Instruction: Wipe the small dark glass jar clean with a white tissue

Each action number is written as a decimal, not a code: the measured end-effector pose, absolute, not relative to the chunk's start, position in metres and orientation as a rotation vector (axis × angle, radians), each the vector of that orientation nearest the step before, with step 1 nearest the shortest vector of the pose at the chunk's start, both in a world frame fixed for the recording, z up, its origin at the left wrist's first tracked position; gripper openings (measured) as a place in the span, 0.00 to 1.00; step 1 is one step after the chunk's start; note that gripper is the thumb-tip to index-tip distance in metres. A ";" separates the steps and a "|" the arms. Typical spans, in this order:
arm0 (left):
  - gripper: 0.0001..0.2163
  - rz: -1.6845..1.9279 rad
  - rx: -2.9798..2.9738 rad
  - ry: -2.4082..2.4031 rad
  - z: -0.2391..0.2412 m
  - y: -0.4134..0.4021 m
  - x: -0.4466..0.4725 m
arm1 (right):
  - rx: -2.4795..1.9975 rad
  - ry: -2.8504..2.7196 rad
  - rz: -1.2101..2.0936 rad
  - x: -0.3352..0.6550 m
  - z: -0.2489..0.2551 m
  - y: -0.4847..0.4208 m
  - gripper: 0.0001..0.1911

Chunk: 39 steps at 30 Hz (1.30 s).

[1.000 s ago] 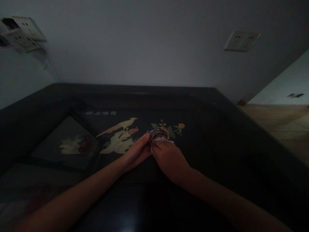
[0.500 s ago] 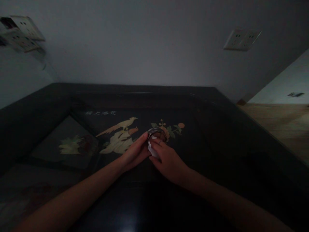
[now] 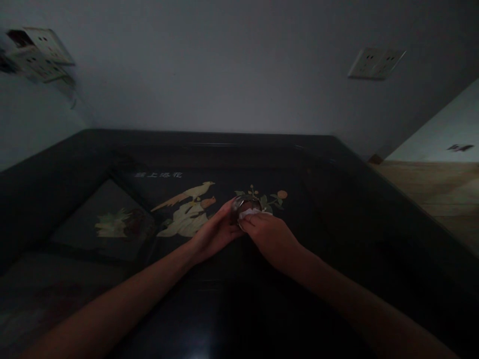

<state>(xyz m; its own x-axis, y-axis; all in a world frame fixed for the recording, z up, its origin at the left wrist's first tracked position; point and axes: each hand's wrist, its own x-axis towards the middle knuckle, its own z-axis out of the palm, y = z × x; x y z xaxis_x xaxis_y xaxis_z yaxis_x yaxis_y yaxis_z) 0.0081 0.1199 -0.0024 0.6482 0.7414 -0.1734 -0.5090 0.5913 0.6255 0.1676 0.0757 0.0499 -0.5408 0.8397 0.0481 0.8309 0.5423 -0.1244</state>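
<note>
A small shiny round bowl (image 3: 235,206) is tilted in my left hand (image 3: 216,230), whose fingers wrap around its left side and underside. Its dark rim faces up and to the right, and the dim light hides whether it is metal or glass. In my right hand (image 3: 271,239) a crumpled white tissue (image 3: 250,212) is pinched and pressed against the bowl's near rim. Both hands are over the middle of a dark glossy tabletop (image 3: 299,309). Part of the tissue is hidden by my right fingers.
The tabletop bears a picture of a bird (image 3: 187,194) and flowers (image 3: 281,194), with reflections at left. Its far edge meets a pale wall (image 3: 209,75) with sockets (image 3: 376,64) at right and more sockets (image 3: 48,46) at left. Wooden floor (image 3: 430,184) lies to the right.
My right hand and the tissue have moved slightly right and up, from the bowl's left inner part to its near rim. The bowl has turned a little in my left hand.
</note>
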 end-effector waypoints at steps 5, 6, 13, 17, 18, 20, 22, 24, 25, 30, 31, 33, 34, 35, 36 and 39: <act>0.20 0.739 0.682 0.355 0.002 0.115 0.007 | -1.463 -2.513 0.339 0.184 0.057 0.085 0.13; 0.21 0.735 0.703 0.353 0.002 0.114 0.007 | -1.471 -2.486 0.386 0.185 0.059 0.086 0.12; 0.23 0.811 0.837 0.523 -0.001 0.109 0.009 | -1.400 -2.083 0.650 0.179 0.069 0.079 0.03; 0.28 0.851 0.849 0.493 -0.003 0.109 0.009 | -1.358 -1.876 0.774 0.173 0.068 0.072 0.02; 0.29 0.853 0.852 0.484 -0.003 0.108 0.009 | -1.354 -1.844 0.806 0.172 0.069 0.071 0.01; 0.29 0.860 0.855 0.475 -0.003 0.108 0.009 | -1.343 -1.803 0.843 0.171 0.070 0.069 0.01; 0.28 0.877 0.847 0.479 -0.003 0.107 0.010 | -1.344 -1.814 0.819 0.170 0.073 0.068 0.01; 0.29 0.890 0.819 0.478 -0.002 0.106 0.011 | -1.365 -1.889 0.770 0.169 0.075 0.066 0.01; 0.28 0.893 0.803 0.473 -0.001 0.106 0.012 | -1.381 -1.938 0.751 0.168 0.075 0.066 0.02; 0.25 0.825 0.723 0.460 0.004 0.107 0.016 | -1.403 -2.186 0.677 0.168 0.074 0.065 0.09; 0.25 0.805 0.705 0.458 0.005 0.107 0.017 | -1.376 -2.265 0.651 0.168 0.074 0.065 0.10; 0.26 0.789 0.672 0.452 0.006 0.107 0.018 | -1.289 -2.444 0.572 0.170 0.073 0.064 0.16; 0.25 0.791 0.656 0.450 0.007 0.107 0.018 | -1.243 -2.529 0.511 0.170 0.072 0.063 0.19; 0.25 0.799 0.640 0.449 0.007 0.107 0.018 | -1.206 -2.602 0.436 0.170 0.071 0.062 0.22; 0.24 0.812 0.626 0.450 0.006 0.108 0.017 | -1.190 -2.659 0.345 0.169 0.071 0.061 0.23; 0.21 0.834 0.590 0.464 0.002 0.110 0.015 | -1.236 -2.752 0.030 0.164 0.068 0.058 0.15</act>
